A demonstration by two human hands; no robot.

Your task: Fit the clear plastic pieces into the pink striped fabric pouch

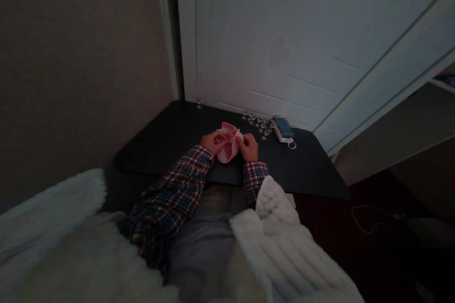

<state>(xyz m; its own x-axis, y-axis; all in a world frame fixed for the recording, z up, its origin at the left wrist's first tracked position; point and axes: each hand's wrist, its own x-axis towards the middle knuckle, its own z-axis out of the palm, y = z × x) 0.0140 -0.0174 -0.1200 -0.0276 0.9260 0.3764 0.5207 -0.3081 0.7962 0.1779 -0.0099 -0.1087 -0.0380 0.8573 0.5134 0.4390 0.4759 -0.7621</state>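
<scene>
Between my two hands is a pink and white piece of folded cloth or paper, its edges fanned out in rounded folds. My left hand pinches its left side, fingers bent inward. On the right side, my right hand grips the edge between thumb and fingers. The piece is held just above the black tabletop, near its front middle. Dim light and the fingers hide some of the folds, so the exact kind of item cannot be made out.
Several small clear plastic pieces lie behind my right hand; a single one stands at the back left. A phone-like device with a white ring rests at the back right. A white panel rises behind the table.
</scene>
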